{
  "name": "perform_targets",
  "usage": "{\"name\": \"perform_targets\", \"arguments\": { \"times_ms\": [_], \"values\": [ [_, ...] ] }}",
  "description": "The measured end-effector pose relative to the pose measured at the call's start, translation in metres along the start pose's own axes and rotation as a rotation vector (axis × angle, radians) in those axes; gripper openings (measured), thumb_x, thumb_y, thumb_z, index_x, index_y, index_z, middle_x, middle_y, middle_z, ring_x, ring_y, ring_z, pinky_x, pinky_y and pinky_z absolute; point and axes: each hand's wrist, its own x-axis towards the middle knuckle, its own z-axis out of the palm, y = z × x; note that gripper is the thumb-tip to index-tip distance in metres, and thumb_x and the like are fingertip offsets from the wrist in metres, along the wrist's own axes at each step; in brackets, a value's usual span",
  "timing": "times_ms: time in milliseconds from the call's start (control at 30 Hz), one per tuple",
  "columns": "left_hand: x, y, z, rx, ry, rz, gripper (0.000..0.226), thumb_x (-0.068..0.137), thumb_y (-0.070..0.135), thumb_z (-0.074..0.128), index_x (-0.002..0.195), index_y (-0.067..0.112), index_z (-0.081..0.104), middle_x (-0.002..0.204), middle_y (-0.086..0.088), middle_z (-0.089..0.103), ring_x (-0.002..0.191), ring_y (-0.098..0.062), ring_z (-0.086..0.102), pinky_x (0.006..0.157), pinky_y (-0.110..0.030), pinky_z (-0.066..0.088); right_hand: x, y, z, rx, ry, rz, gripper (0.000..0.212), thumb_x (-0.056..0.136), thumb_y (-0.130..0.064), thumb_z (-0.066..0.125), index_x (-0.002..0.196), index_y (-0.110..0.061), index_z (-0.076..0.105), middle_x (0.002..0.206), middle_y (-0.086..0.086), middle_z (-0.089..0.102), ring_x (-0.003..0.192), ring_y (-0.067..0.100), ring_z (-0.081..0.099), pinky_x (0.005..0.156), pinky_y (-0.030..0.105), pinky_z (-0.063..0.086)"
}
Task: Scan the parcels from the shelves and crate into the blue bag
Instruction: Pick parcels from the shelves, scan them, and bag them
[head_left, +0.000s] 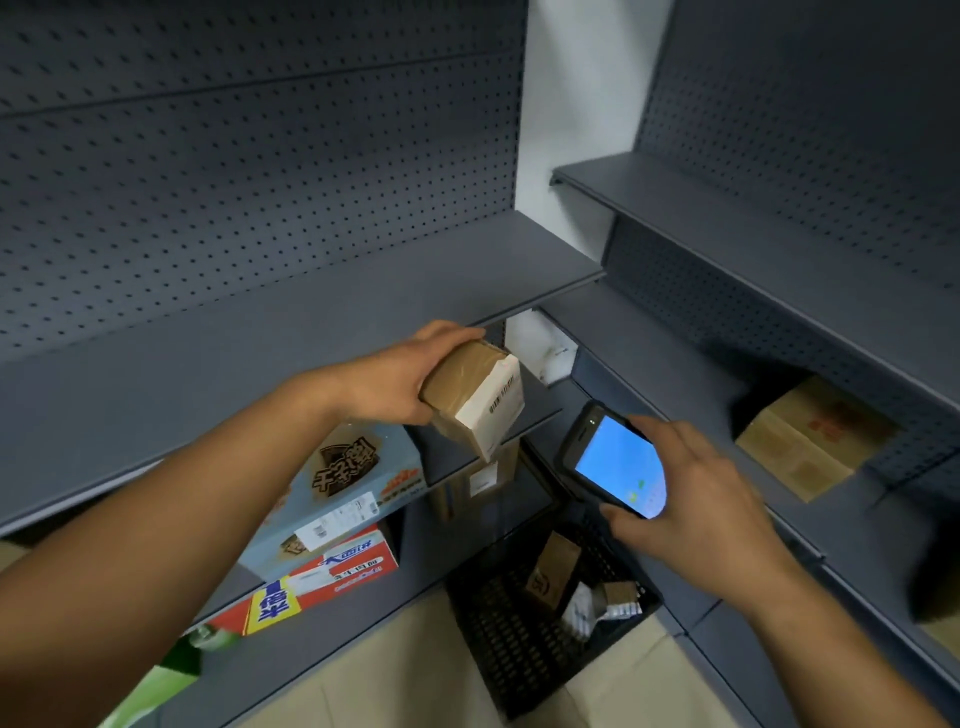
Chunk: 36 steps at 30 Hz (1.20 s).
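Note:
My left hand (400, 376) grips a small brown cardboard parcel (470, 397) in mid-air, its white barcode label turned toward the right. My right hand (691, 493) holds a handheld scanner (613, 460) with a lit blue screen just right of and below the parcel. A black plastic crate (498, 639) stands on the floor below, with a few small parcels (553, 574) inside. The blue bag is not in view.
Grey metal shelves (260, 332) with pegboard backs meet at a corner. A light blue box (343, 488) and a red-and-white box (332, 577) sit on lower left shelves. A brown carton (815, 436) lies on a right shelf. A white parcel (540, 351) sits in the corner.

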Motion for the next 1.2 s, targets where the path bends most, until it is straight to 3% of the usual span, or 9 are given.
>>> {"name": "perform_targets", "arguments": {
  "times_ms": [100, 267, 367, 567, 633, 733, 833, 933, 1200],
  "values": [
    [-0.041, -0.022, -0.003, 0.007, 0.009, -0.041, 0.107, 0.078, 0.019, 0.083, 0.159, 0.033, 0.014, 0.150, 0.009, 0.026, 0.130, -0.012, 0.042, 0.102, -0.019, 0.038, -0.014, -0.033, 0.005, -0.044, -0.037, -0.027, 0.089, 0.064, -0.056, 0.077, 0.140, -0.036, 0.037, 0.121, -0.013, 0.049, 0.107, 0.014, 0.052, 0.080, 0.034, 0.048],
    [-0.103, -0.048, -0.008, -0.039, 0.034, -0.070, 0.105, 0.080, 0.021, 0.082, 0.158, 0.036, 0.014, 0.148, 0.014, 0.025, 0.127, -0.009, 0.040, 0.092, -0.010, 0.036, -0.029, -0.075, 0.019, -0.110, -0.090, -0.064, 0.089, 0.061, -0.059, 0.073, 0.140, -0.035, 0.037, 0.121, -0.013, 0.050, 0.106, 0.013, 0.053, 0.078, 0.032, 0.049],
    [-0.140, -0.058, -0.014, -0.116, 0.071, -0.084, 0.103, 0.081, 0.024, 0.082, 0.158, 0.039, 0.015, 0.145, 0.016, 0.026, 0.129, -0.008, 0.040, 0.099, -0.018, 0.039, -0.036, -0.103, 0.026, -0.025, -0.055, -0.093, 0.086, 0.064, -0.054, 0.079, 0.138, -0.038, 0.040, 0.121, -0.017, 0.049, 0.107, 0.010, 0.053, 0.075, 0.026, 0.043],
    [-0.213, -0.072, -0.012, -0.294, 0.207, -0.164, 0.104, 0.078, 0.008, 0.079, 0.156, 0.041, 0.018, 0.146, 0.016, 0.030, 0.132, -0.002, 0.039, 0.099, -0.013, 0.043, -0.033, -0.163, 0.041, 0.263, -0.022, -0.181, 0.086, 0.066, -0.056, 0.081, 0.140, -0.037, 0.040, 0.127, -0.020, 0.048, 0.115, 0.002, 0.048, 0.085, 0.019, 0.043],
    [-0.241, -0.072, -0.010, -0.360, 0.288, -0.206, 0.104, 0.072, 0.013, 0.076, 0.154, 0.044, 0.021, 0.146, 0.015, 0.032, 0.135, -0.005, 0.039, 0.105, -0.022, 0.045, -0.028, -0.182, 0.052, 0.322, -0.049, -0.206, 0.086, 0.066, -0.054, 0.082, 0.139, -0.039, 0.039, 0.129, -0.018, 0.049, 0.116, 0.003, 0.049, 0.088, 0.023, 0.047],
    [-0.287, -0.066, -0.004, -0.495, 0.446, -0.292, 0.104, 0.067, 0.021, 0.080, 0.152, 0.045, 0.026, 0.147, 0.013, 0.036, 0.133, -0.009, 0.044, 0.096, -0.028, 0.054, -0.016, -0.213, 0.071, 0.365, -0.099, -0.284, 0.085, 0.066, -0.055, 0.082, 0.138, -0.041, 0.039, 0.130, -0.017, 0.049, 0.117, 0.003, 0.050, 0.093, 0.031, 0.052],
    [-0.329, -0.053, 0.014, -0.556, 0.640, -0.380, 0.105, 0.065, 0.031, 0.087, 0.151, 0.048, 0.029, 0.146, 0.004, 0.044, 0.128, -0.014, 0.055, 0.095, -0.029, 0.053, -0.001, -0.245, 0.084, 0.442, -0.138, -0.396, 0.079, 0.067, -0.047, 0.086, 0.131, -0.047, 0.039, 0.121, -0.025, 0.048, 0.111, -0.006, 0.049, 0.088, 0.019, 0.048],
    [-0.366, -0.035, 0.038, -0.499, 0.812, -0.488, 0.106, 0.069, 0.015, 0.090, 0.152, 0.043, 0.031, 0.145, 0.003, 0.047, 0.124, -0.015, 0.058, 0.095, -0.034, 0.055, 0.012, -0.276, 0.095, 0.472, -0.197, -0.504, 0.078, 0.068, -0.045, 0.086, 0.130, -0.046, 0.038, 0.118, -0.025, 0.045, 0.109, -0.009, 0.046, 0.084, 0.011, 0.043],
    [-0.432, 0.013, 0.078, -0.471, 1.112, -0.711, 0.108, 0.067, 0.000, 0.091, 0.143, 0.053, 0.034, 0.136, 0.024, 0.053, 0.117, -0.001, 0.061, 0.086, -0.013, 0.054, 0.018, -0.333, 0.113, 0.470, -0.279, -0.727, 0.085, 0.066, -0.060, 0.079, 0.136, -0.047, 0.034, 0.123, -0.025, 0.043, 0.113, 0.001, 0.045, 0.091, 0.033, 0.053]
  ]
}}
